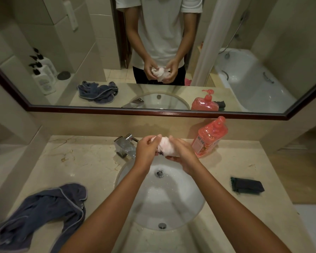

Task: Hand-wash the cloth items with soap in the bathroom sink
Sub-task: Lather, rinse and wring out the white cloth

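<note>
Both hands are holding a small bunched pink cloth (164, 146) above the far edge of the white sink (171, 203), just in front of the chrome faucet (125, 144). The left hand (146, 151) is curling its fingers around the cloth's left end, and the right hand (182, 154) is wrapping its fingers over and under the right end, so the cloth is sitting squeezed between them. A dark mark is showing on the cloth's lower fold, possibly printed writing, but it is too blurred to read. To the right, near the back wall, a red pump bottle of soap (209, 137) is standing on the marble counter (76, 161); its label is carrying small print and star shapes that cannot be made out. A crumpled grey-blue towel (42, 212) is lying on the near left of the counter, and a folded dark cloth (247, 185) is lying on the right. The mirror (98, 52) above is reflecting the hands gripping the cloth.
</note>
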Action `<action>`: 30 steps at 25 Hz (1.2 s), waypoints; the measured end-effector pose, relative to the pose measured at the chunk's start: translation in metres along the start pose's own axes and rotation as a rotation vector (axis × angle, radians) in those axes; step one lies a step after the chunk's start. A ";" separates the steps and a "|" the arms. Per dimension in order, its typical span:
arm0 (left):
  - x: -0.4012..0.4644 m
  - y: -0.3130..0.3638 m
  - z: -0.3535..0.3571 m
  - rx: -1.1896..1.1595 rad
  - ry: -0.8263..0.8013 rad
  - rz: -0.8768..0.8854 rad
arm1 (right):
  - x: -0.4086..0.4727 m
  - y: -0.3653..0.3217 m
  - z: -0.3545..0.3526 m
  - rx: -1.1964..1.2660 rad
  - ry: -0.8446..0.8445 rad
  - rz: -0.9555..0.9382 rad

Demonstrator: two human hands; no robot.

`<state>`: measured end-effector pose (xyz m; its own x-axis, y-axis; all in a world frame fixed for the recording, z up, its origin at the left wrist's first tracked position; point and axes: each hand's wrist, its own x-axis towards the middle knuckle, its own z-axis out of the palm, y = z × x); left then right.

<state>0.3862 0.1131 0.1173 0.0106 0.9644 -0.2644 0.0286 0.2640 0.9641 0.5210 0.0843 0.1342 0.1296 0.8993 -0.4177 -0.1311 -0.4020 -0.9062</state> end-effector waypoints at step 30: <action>-0.030 0.094 -0.047 0.236 -0.029 0.469 | -0.059 -0.036 0.043 -0.018 0.143 -0.272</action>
<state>0.3415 0.1093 0.2167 0.1037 0.9762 0.1907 0.2382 -0.2106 0.9481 0.4755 0.0527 0.1942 0.2952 0.9413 -0.1638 -0.0558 -0.1542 -0.9865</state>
